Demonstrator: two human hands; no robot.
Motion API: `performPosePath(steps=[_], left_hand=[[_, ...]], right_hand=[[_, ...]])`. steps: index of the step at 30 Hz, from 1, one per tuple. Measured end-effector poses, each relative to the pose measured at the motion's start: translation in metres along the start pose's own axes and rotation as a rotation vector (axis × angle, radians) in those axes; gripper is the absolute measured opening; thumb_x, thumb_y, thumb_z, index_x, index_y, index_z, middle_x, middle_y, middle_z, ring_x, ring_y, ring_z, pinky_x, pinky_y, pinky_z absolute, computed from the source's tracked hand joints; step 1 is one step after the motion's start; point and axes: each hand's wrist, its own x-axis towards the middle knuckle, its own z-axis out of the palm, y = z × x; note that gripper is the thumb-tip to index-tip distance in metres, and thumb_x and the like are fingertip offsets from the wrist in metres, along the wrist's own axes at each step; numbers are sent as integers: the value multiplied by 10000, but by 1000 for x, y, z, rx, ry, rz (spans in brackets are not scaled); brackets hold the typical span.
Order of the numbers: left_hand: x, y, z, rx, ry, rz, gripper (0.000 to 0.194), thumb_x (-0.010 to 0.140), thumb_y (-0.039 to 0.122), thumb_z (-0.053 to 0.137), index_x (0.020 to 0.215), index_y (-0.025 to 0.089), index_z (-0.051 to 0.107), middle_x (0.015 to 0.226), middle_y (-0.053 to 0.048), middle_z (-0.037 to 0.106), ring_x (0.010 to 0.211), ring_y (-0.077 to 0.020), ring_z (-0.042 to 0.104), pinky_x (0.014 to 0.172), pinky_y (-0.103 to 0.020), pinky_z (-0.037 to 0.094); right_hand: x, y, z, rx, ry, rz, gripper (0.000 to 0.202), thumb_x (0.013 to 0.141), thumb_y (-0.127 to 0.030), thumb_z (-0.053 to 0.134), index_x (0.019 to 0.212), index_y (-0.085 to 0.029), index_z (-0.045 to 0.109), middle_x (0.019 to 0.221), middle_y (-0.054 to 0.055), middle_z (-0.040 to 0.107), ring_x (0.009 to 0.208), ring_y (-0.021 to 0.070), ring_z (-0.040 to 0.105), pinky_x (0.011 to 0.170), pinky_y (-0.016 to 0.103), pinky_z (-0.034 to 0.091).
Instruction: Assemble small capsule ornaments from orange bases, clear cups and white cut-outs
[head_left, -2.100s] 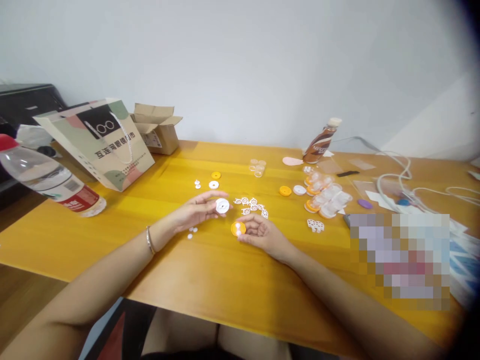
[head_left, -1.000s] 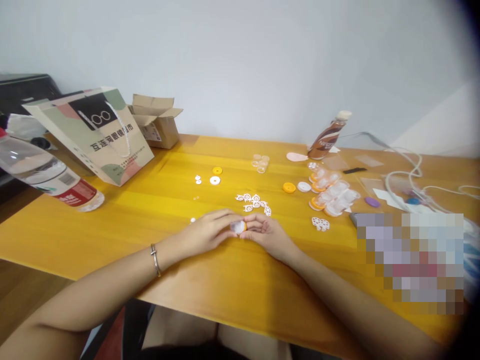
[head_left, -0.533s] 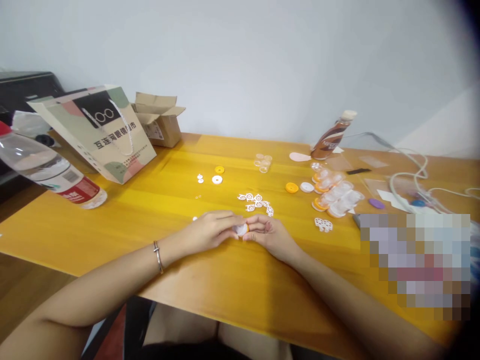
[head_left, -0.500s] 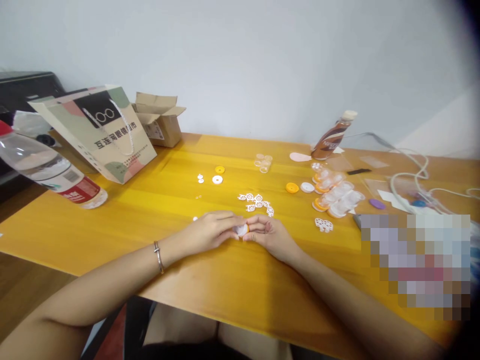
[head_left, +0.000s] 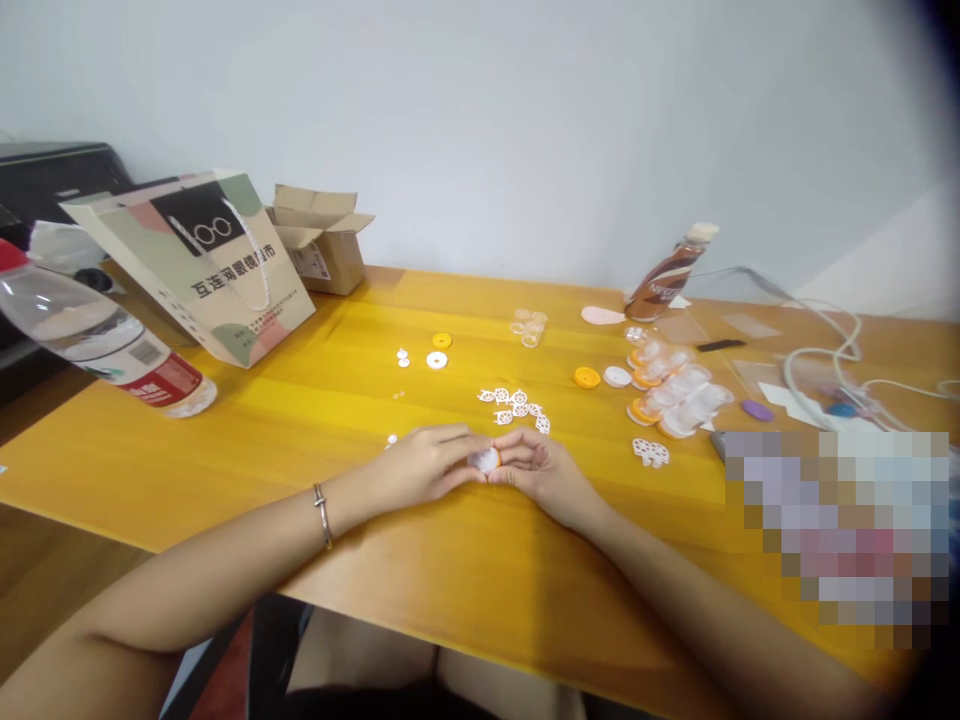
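Note:
My left hand [head_left: 442,462] and my right hand [head_left: 541,472] meet above the near part of the table. Between their fingertips is a small round white-and-orange plastic piece [head_left: 486,460], gripped from both sides. Its white face shows and an orange rim is visible on the right; the fingers hide the rest. Just beyond the hands lie several white spoked plastic parts [head_left: 519,403]. A tiny white piece [head_left: 391,440] is beside my left hand. To the right of my right hand rests a pair of white cut-out parts [head_left: 650,453].
Orange-and-clear plastic cases [head_left: 671,390] are grouped at right, near an orange disc [head_left: 586,377] and a white disc [head_left: 617,376]. Clear rings [head_left: 529,327] lie farther back. A brown drink bottle [head_left: 670,275], water bottle [head_left: 112,345], paper bag [head_left: 217,270] and cardboard box [head_left: 330,255] stand around; cables [head_left: 825,350] run at right.
The whole view has shifted very slightly. Both hands keep hold of the round piece, its white face now showing a little more.

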Motion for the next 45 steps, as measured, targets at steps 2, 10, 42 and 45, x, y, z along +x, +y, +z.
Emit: performPosePath(steps=[2,10,42,45], left_hand=[[1,0,-1,-28,-8,4,318,870,308,470,1149,161,510,991,-80,596,827,-142,580,730,-275,495],[2,9,-3,-101,-22,-56,249,809,240,527,1040,146,535,970,-61,605,830,-137,579,732,-253,488],[26,-6,-7,25,-164,-33,430,894,464,344,1284,289,391,1381,-51,362,1246,-230,350,992,-423,293],[30,-11,2,54,-177,-26,409,907,434,333,1281,279,395,1362,-41,405,1239,-205,373,975,-395,288]], right_hand=[[0,2,0,32,-1,-33,313,624,-218,721,794,-224,458,695,-43,668,674,113,633,706,278,470],[-2,4,1,-36,-126,-138,306,678,-257,689,824,-232,422,769,-31,637,727,110,619,709,277,477],[-9,-37,-102,-1346,305,16,87,690,-264,544,670,-209,479,683,36,599,642,182,563,570,279,395],[-7,-35,-92,-1295,281,-36,82,707,-269,541,711,-200,495,703,41,595,646,177,562,578,280,407]])
